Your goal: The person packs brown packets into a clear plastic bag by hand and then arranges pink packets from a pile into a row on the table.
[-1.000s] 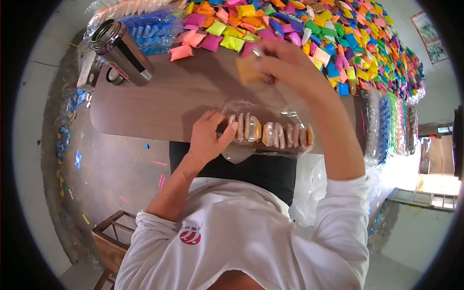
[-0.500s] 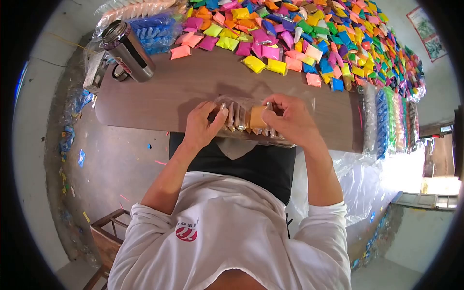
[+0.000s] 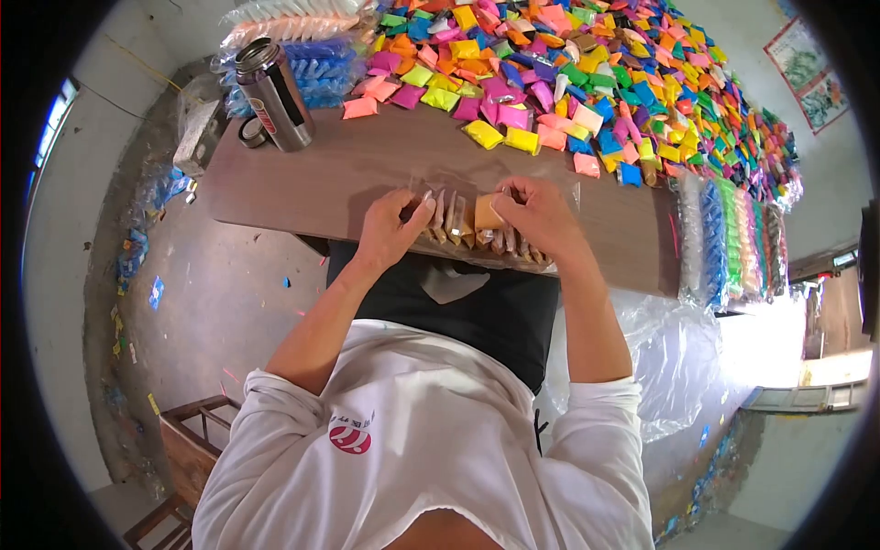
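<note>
A clear plastic bag point(image 3: 463, 259) lies along the table's near edge, with a row of small tan-brown packets point(image 3: 456, 218) standing side by side in it. My left hand point(image 3: 394, 225) is at the bag's left end, thumb and forefinger pinched on its film beside the packets. My right hand point(image 3: 543, 218) is closed at the right half of the row. Its thumb presses on a flat tan packet point(image 3: 489, 213), which faces upward over the others. The fingers behind that packet are partly hidden.
A large heap of coloured packets point(image 3: 568, 78) covers the back of the table point(image 3: 312, 188). A steel thermos point(image 3: 280, 101) stands at the left, its cap point(image 3: 252, 133) beside it. Filled bags point(image 3: 724, 234) line the right end. A wooden stool point(image 3: 197, 440) stands lower left.
The view has shifted slightly. Both hands stay on the bag, and the tan packet under my right thumb now sits turned a little flatter, its face showing more.
</note>
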Demonstrator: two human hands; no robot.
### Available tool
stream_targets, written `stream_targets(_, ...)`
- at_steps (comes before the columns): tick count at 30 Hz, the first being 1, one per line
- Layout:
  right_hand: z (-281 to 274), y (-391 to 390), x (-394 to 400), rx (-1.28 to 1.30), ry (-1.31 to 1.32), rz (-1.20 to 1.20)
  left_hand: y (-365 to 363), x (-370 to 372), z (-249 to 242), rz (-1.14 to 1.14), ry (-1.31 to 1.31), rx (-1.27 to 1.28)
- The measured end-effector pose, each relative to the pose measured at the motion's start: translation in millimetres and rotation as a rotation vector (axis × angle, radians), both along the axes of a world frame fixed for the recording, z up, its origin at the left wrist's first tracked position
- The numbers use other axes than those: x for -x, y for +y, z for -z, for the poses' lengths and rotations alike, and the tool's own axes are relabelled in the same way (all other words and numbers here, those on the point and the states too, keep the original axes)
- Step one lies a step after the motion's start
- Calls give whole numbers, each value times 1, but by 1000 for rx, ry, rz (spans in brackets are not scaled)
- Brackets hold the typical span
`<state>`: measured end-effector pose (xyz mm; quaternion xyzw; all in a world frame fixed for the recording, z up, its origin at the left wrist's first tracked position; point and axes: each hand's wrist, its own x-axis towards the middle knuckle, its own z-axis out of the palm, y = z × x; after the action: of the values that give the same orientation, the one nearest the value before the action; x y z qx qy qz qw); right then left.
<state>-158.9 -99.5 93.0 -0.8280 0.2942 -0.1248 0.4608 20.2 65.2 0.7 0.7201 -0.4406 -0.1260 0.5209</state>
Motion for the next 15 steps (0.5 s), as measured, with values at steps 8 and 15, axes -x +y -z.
stream_targets(8, 12, 13, -2, 369, -114, -28, 3, 6, 12, -22, 5, 92)
stream_targets(15, 34, 23, -18, 440, -221, -66, 5, 9, 4, -43, 13, 25)
